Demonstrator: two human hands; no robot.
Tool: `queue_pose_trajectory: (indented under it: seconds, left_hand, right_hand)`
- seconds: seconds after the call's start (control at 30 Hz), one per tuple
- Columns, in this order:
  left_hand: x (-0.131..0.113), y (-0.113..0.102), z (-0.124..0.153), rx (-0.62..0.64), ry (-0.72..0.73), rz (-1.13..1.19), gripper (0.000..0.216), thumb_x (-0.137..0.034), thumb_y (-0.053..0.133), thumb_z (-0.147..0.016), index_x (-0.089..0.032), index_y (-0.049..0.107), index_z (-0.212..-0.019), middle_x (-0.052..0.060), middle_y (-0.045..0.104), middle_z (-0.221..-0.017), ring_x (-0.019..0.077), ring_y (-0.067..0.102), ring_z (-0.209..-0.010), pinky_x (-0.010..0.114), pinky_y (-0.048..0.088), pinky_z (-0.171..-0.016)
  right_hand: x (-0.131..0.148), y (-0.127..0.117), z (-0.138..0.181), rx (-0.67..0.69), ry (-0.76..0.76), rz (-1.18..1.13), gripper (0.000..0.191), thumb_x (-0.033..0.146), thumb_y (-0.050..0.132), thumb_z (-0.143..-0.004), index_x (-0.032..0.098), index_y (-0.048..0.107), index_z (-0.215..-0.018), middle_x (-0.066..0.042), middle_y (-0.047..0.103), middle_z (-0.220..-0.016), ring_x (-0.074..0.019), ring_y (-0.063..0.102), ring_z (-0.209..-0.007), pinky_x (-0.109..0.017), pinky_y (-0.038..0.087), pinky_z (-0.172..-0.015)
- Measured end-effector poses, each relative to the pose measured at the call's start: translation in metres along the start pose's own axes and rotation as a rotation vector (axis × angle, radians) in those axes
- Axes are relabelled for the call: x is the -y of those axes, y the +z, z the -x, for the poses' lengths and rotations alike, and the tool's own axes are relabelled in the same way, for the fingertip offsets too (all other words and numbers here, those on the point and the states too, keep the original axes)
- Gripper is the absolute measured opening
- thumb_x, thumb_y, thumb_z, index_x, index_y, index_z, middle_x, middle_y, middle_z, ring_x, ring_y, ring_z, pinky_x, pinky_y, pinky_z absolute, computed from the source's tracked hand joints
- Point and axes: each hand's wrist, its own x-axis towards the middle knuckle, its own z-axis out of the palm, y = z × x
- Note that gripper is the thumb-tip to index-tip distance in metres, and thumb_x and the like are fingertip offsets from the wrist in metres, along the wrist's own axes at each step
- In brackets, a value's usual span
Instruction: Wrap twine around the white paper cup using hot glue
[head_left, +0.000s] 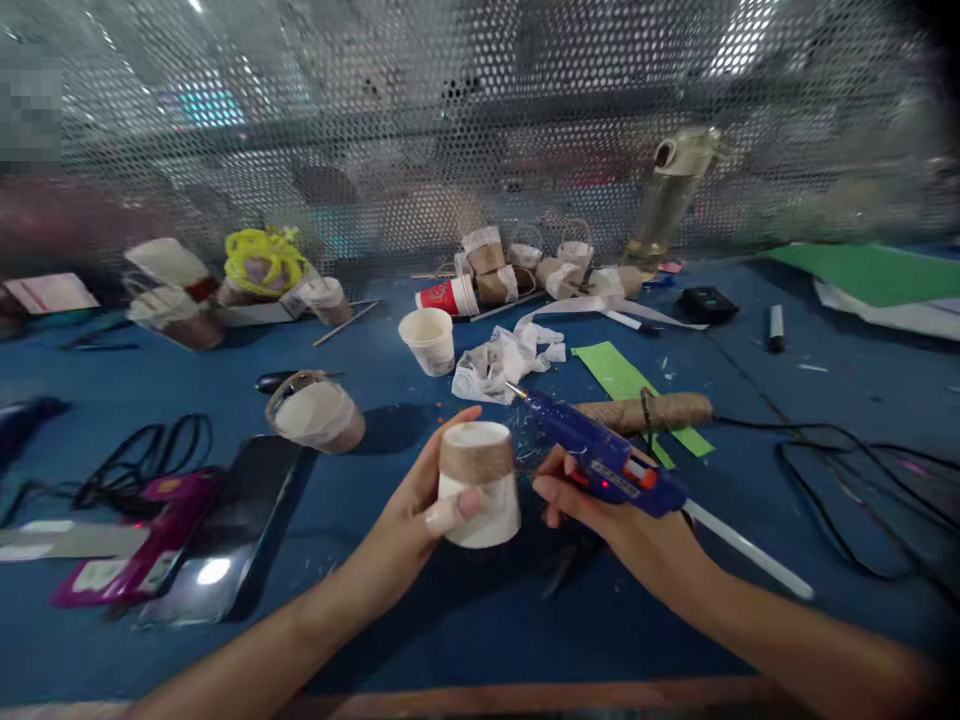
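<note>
My left hand [424, 505] is closed around a white paper cup [487, 512] held upside down, its thumb pressed on the near side. A band of brown twine [476, 458] wraps the part of the cup near its base. In my right hand [600, 505] is a blue hot glue gun [592, 450], its metal nozzle pointing up and left, past the cup and apart from it. A white glue stick [750, 550] sticks out of the gun's back end. Red lights show on the gun's body.
Beyond my hands lie crumpled white fabric [499, 362], an upright paper cup [429, 340], a twine roll [675, 410] and green strips [611, 370]. Left are a twine-handled cup [319, 412], phone [236, 530] and magenta glue gun [161, 535]. Black cables [832, 510] trail right; perforated metal [420, 130] stands behind.
</note>
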Motion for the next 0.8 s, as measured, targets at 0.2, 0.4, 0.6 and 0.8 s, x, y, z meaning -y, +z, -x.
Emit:
queue_pose_trajectory:
  seconds: [0.2,0.4,0.6,0.8]
  left_hand:
    - [-0.008,-0.001,0.003,0.029,0.021,0.136,0.070,-0.045,0.077,-0.084,-0.027,0.055,-0.148,0.010,0.075,-0.130,0.0332,0.068,-0.123,0.036,0.054,-0.096]
    - [-0.011,-0.004,0.004,0.075,0.035,0.170,0.069,-0.044,0.080,-0.084,-0.031,0.057,-0.147,0.007,0.074,-0.129,0.0293,0.073,-0.111,0.035,0.057,-0.093]
    - [-0.009,-0.008,0.005,0.061,0.071,0.133,0.083,-0.042,0.077,-0.085,-0.032,0.042,-0.159,0.009,0.071,-0.136,0.0313,0.072,-0.112,0.039,0.055,-0.097]
    - [-0.005,-0.012,0.006,0.021,0.101,0.060,0.077,-0.047,0.076,-0.085,-0.029,0.049,-0.156,0.011,0.067,-0.142,0.0367,0.063,-0.127,0.039,0.053,-0.097]
  right_hand:
    - [-0.001,-0.007,0.004,0.001,-0.010,0.003,0.016,0.032,0.083,-0.084,0.024,0.070,-0.078,0.003,0.075,-0.077,-0.0157,0.076,-0.073,-0.026,0.063,-0.073]
    - [-0.005,-0.015,0.007,0.066,-0.259,0.223,0.011,0.032,0.076,-0.090,0.030,0.070,-0.099,0.000,0.075,-0.096,-0.0206,0.073,-0.083,-0.035,0.060,-0.079]
    - [0.000,-0.022,0.007,0.058,-0.414,0.358,0.018,0.021,0.066,-0.095,0.025,0.058,-0.080,0.001,0.060,-0.077,-0.0161,0.058,-0.065,-0.032,0.048,-0.063]
    - [-0.008,-0.030,0.008,0.221,-0.437,0.405,0.024,0.015,0.061,-0.096,0.024,0.050,-0.076,0.001,0.055,-0.073,-0.0143,0.052,-0.061,-0.032,0.038,-0.057]
